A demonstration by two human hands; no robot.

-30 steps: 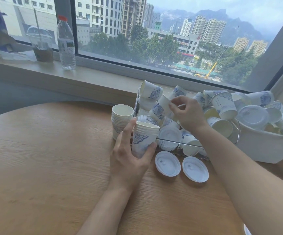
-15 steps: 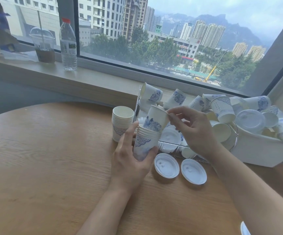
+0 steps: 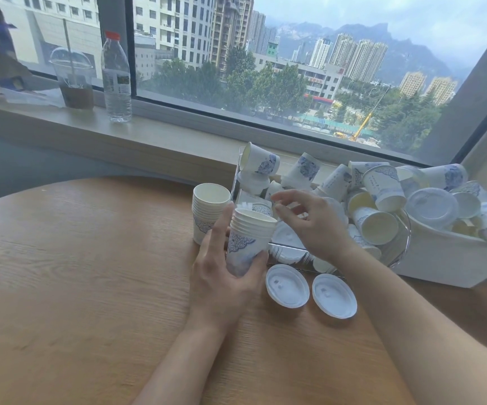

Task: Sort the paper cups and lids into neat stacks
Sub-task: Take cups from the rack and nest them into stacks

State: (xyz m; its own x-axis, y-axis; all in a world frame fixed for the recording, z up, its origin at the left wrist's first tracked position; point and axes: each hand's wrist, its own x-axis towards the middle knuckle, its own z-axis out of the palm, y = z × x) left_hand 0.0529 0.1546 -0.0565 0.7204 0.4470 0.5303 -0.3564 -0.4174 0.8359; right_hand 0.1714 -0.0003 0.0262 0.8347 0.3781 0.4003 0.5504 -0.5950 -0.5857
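Loose cup gone from right hand and now nested in held cup stack, left hand gripping stack's lower half, right fingers relaxed, empty, just beside stack's rim

You are working at a round wooden table. On it at about one o'clock stands a stack of paper cups, upright, mouths up. Toward three o'clock two white lids lie flat side by side, near each other. Just beyond them rests a clear bin, and a white box sits at the table's far right edge.
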